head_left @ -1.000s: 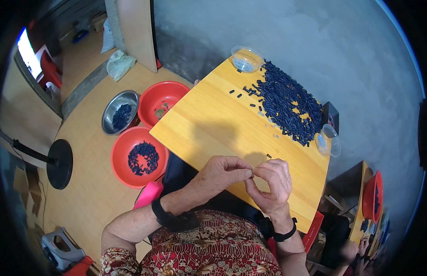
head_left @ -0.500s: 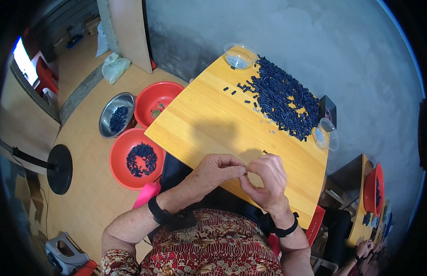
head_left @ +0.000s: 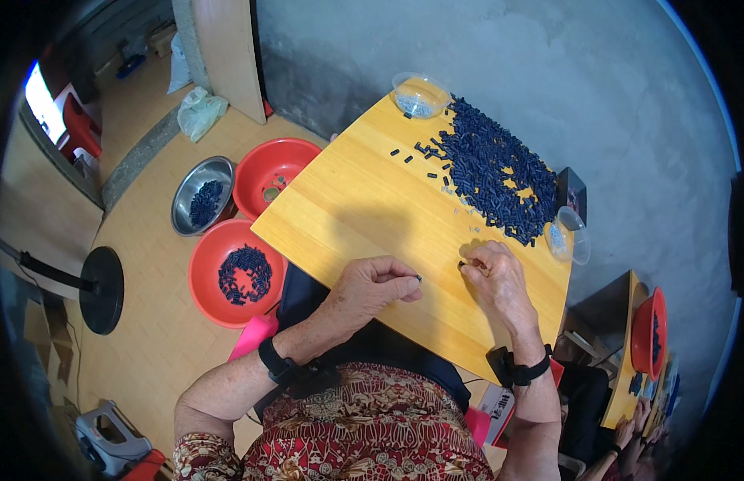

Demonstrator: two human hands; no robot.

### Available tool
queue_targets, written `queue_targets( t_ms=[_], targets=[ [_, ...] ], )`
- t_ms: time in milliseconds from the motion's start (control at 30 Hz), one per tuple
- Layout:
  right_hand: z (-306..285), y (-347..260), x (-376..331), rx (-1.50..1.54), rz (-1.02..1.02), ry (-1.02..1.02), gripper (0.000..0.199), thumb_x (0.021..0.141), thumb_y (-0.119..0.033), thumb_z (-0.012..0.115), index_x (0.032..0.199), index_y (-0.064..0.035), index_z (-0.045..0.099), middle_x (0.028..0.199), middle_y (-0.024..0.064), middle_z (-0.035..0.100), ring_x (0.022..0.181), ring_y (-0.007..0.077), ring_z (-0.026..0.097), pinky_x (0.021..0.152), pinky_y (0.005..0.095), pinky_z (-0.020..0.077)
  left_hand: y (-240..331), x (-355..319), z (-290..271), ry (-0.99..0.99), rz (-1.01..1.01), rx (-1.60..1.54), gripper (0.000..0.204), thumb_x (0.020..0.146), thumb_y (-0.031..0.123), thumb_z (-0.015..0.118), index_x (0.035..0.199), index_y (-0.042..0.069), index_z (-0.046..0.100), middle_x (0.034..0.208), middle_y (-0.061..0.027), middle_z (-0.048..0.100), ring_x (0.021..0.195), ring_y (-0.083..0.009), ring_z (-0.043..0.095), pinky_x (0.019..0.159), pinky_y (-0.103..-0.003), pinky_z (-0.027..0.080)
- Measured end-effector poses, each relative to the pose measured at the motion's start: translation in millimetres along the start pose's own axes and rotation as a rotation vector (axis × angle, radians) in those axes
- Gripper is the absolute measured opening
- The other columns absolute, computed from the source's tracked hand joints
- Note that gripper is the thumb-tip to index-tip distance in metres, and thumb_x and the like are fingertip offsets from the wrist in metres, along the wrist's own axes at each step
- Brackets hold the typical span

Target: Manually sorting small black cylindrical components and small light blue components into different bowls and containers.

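Observation:
My left hand point(head_left: 376, 286) is closed in a pinch above the near part of the wooden table. A tiny dark piece point(head_left: 419, 278) pokes out at its fingertips, too small to make out further. To the right, my right hand point(head_left: 500, 280) reaches down to the tabletop, thumb and fingers closed around a small black piece point(head_left: 462, 264). Beyond both hands spreads a large pile of small dark cylindrical pieces point(head_left: 492, 164). A few lie loose at its left edge, with tiny clear or silvery bits nearby.
Clear plastic bowls point(head_left: 421, 82) point(head_left: 581, 242) with tiny pale bits stand at the pile's two ends. Left of the table point(head_left: 324, 192) are red basins point(head_left: 202, 301) point(head_left: 247, 172) and a steel bowl point(head_left: 179, 216). Another person's hands point(head_left: 628, 433) show at lower right, near another red basin point(head_left: 643, 337).
My hands were together at the fingertips and have parted. The right one moved right and forward to the small black piece on the table; the left shifted slightly left.

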State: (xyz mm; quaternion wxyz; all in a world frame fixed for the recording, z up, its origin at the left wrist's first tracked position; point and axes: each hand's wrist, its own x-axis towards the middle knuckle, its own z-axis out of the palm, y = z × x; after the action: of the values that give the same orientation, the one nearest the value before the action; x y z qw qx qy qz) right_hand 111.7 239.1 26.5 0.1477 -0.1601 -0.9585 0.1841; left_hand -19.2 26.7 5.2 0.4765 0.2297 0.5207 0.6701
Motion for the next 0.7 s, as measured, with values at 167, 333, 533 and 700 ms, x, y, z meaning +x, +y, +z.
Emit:
queue_targets(
  t_ms=[167,333,533,700],
  targets=[
    [8,5,5,-0.014,-0.055,-0.054,0.009,0.075,-0.003,0.067,0.082,-0.0040,0.062,0.081,0.0122,0.061,0.086,0.0321,0.059,0.073,0.0415,0.0485,-7,3,0,0.006,0.033,-0.039,0.019,0.091,0.016,0.066,0.100,-0.001,0.065,0.091,-0.0059,0.068,0.087,-0.0130,0.065,0.082,-0.025,0.051],
    [9,-8,3,0.079,-0.032,-0.017,0.009,0.075,-0.003,0.067,0.080,-0.0034,0.059,0.076,0.0119,0.059,0.076,0.0278,0.059,0.067,0.0368,0.0484,-8,2,2,0.012,0.066,-0.026,0.018,0.091,0.015,0.065,0.100,-0.001,0.066,0.092,-0.0050,0.068,0.088,-0.0106,0.064,0.082,-0.025,0.050],
    [6,-56,-6,0.507,0.006,0.032,0.010,0.078,-0.003,0.070,0.083,-0.0033,0.062,0.072,0.0051,0.055,0.065,0.0155,0.052,0.060,0.0271,0.0435,-6,0,8,0.054,0.117,-0.055,0.015,0.092,0.014,0.064,0.099,0.001,0.067,0.094,-0.0023,0.068,0.088,-0.0074,0.060,0.082,-0.023,0.047],
    [9,-80,-8,0.399,-0.154,0.170,0.014,0.076,0.001,0.072,0.083,-0.0039,0.062,0.072,0.0054,0.055,0.065,0.0183,0.052,0.060,0.0290,0.0434,-6,0,6,0.035,0.210,-0.105,0.013,0.093,0.013,0.064,0.100,0.002,0.066,0.095,-0.0004,0.066,0.088,-0.0059,0.059,0.081,-0.022,0.047]
  ],
)
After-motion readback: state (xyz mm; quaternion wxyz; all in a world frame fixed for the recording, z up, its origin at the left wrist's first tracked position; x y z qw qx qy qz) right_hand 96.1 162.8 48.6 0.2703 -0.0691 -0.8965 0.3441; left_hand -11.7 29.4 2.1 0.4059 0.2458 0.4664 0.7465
